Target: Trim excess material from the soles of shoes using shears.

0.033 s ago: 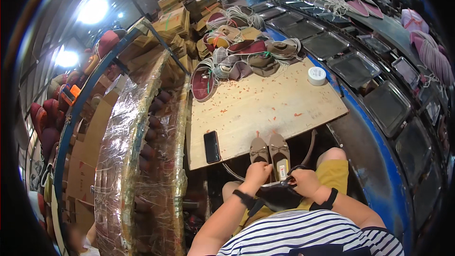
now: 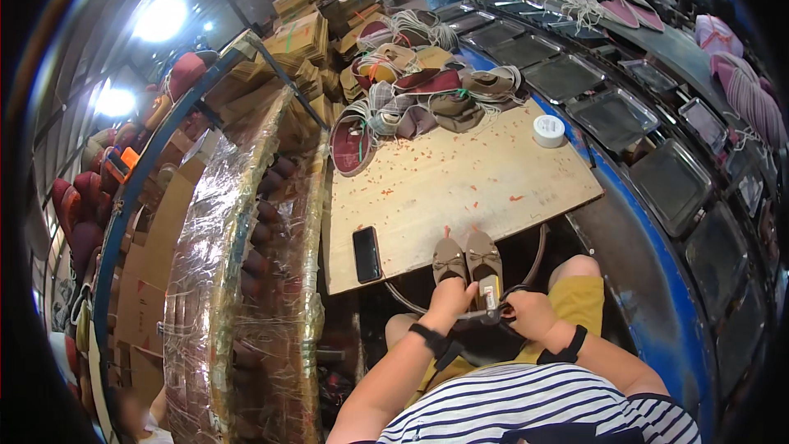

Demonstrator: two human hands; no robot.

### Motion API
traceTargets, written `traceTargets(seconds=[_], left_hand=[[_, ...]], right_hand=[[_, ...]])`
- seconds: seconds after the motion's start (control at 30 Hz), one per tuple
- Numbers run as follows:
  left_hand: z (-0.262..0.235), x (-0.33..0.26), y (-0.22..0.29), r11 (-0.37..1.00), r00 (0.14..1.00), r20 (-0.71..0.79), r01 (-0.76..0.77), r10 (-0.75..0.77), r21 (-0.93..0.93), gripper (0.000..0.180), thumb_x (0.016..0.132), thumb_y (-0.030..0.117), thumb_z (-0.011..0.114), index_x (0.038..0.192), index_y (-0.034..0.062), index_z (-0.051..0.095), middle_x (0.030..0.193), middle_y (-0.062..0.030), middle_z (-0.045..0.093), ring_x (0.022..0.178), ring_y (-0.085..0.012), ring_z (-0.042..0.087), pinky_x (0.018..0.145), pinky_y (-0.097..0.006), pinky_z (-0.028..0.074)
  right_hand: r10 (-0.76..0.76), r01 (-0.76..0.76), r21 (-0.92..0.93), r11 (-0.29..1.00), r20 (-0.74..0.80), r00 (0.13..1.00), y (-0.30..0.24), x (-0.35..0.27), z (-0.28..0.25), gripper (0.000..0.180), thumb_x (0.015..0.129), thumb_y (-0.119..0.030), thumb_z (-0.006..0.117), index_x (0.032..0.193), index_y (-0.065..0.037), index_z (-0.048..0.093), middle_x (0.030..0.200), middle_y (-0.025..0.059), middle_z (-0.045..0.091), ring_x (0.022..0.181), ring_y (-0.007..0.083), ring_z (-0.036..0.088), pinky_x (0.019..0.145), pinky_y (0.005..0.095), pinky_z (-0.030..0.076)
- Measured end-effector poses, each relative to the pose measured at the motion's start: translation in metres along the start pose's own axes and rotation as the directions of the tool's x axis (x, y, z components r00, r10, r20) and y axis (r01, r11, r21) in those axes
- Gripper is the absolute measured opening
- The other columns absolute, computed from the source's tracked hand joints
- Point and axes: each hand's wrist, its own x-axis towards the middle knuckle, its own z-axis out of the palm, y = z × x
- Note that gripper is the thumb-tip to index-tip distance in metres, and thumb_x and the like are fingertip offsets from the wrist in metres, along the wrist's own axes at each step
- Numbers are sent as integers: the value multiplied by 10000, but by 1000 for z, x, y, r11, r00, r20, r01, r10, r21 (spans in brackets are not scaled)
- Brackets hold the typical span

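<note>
A pair of brown flat shoes with small bows stands side by side at the table's near edge, toes pointing away from me. My left hand [image 2: 449, 299] is closed over the heel end of the left shoe [image 2: 448, 260], hiding its back part. Into the open right shoe [image 2: 485, 261] I see a pale insole with a label. Beside its heel, my right hand [image 2: 530, 313] is closed around what look like black-handled scissors [image 2: 511, 290]. A grey blade-like strip reaches left behind the shoes, its outline blurred. Both wrists wear black bands.
The wooden table [image 2: 427, 189] is scattered with orange scraps. A phone [image 2: 366, 253] lies at its left, a white round tub [image 2: 549, 131] at far right, bundled shoes [image 2: 415, 119] at the back. Wrapped stacks [image 2: 222, 279] stand left; a rack of metal trays [image 2: 670, 185] curves along the right.
My left hand has shifted slightly upward at the shoe's heel. The strip by my right hand, bright before, now looks darker and turned. The shoes stay in place.
</note>
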Motion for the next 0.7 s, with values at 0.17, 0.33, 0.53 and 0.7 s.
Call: traceTargets(seconds=[0.17,0.33,0.53,0.7], left_hand=[[33,11,-25,999,991,-133,-17,21,32,349,887,295,602,788,-30,679,810,-247,657,793,-432,639,744,-501,506],[10,-36,-39,980,952,-304,-96,39,-174,257,918,208,590,806,-13,661,809,-176,688,741,-352,652,694,-410,517],[-15,-81,-49,516,943,27,206,-333,-831,222,990,118,486,1074,31,672,931,-45,696,799,-121,641,689,-271,510],[17,-93,-111,520,983,29,123,-184,-845,245,999,72,441,1095,-9,653,991,-46,678,885,-132,618,769,-273,498]], right_hand=[[141,-122,160,980,-111,984,-4,3,-15,276,704,-126,758,927,-35,624,817,134,615,732,320,630,654,410,501],[386,-369,242,897,-28,922,-7,-2,-29,452,750,-323,792,995,-6,584,820,143,610,777,329,628,676,412,493],[213,-241,207,948,150,965,-30,22,-21,569,796,-486,735,984,21,558,849,210,642,813,403,633,708,444,502],[159,-187,139,972,191,969,-42,33,-9,531,805,-500,724,940,-9,573,728,172,632,710,374,638,639,435,497]])
